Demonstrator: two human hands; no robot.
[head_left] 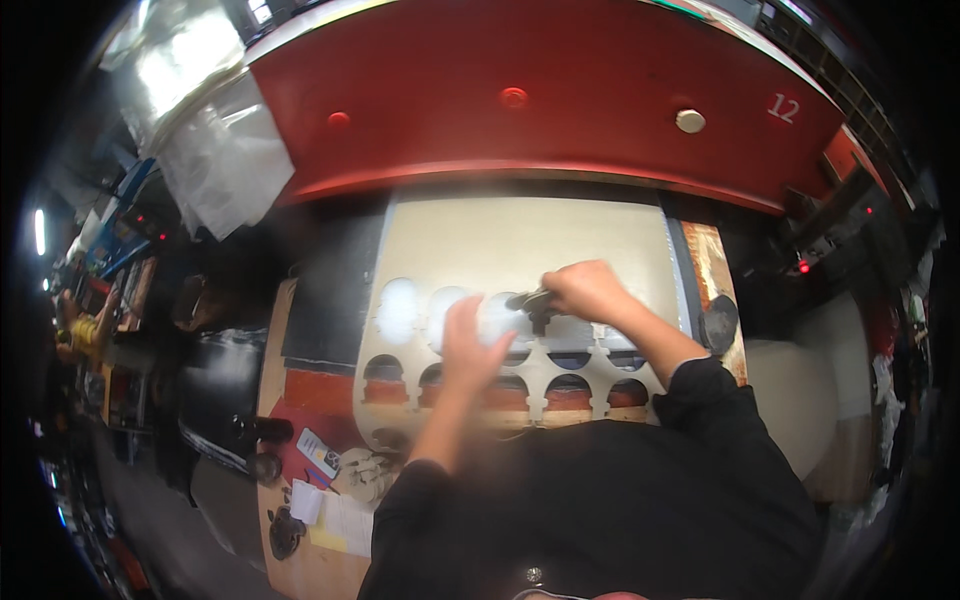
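Observation:
A pale cream sheet (pixel 530 235) lies on the work surface under my hands. Rounded holes run across its near part in rows; the back-row openings show whitish, the front ones show dark and red beneath. My right hand (pixel 588 290) is closed round a small dark greyish object (pixel 538 304) above the sheet. It looks flat and layered, but its kind is unclear. Over the holes to its left, my left hand (pixel 470 345) is slightly blurred, with fingers stretched out and thumb apart, holding nothing I can see.
A wide red machine beam (pixel 540 110) spans the far side. Clear plastic sheeting (pixel 225 150) hangs at far left. On the wooden table at lower left lie a phone (pixel 318 453), crumpled whitish gloves or cloth (pixel 366 474) and papers (pixel 340 522). A dark rounded item (pixel 719 325) sits at right.

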